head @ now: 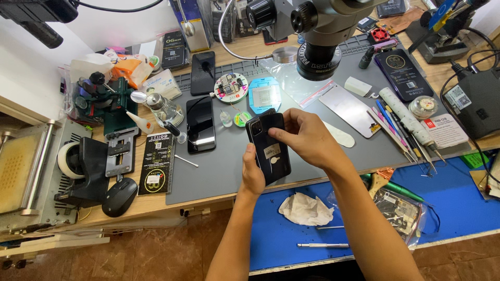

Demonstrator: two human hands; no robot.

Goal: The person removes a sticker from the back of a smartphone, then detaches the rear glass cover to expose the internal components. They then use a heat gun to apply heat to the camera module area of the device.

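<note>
1. Black smartphone (269, 148) was held back-up above the grey work mat (219, 166), just below the microscope head (317, 52).
2. Left hand (252, 174) was closed around its lower edge, thumb on the back; right hand (307, 136) pinched at the upper back, beside the white sticker (272, 151).
3. It could have slipped, I judged, since only fingertips and one palm steadied it, and fallen onto the mat or the blue pad (291, 229).
4. A jolt might have knocked the tweezers (411, 148) and small parts nearby.
5. Its screen side faced away, unseen; whatever the right fingertips gripped was too small to make out.
</note>
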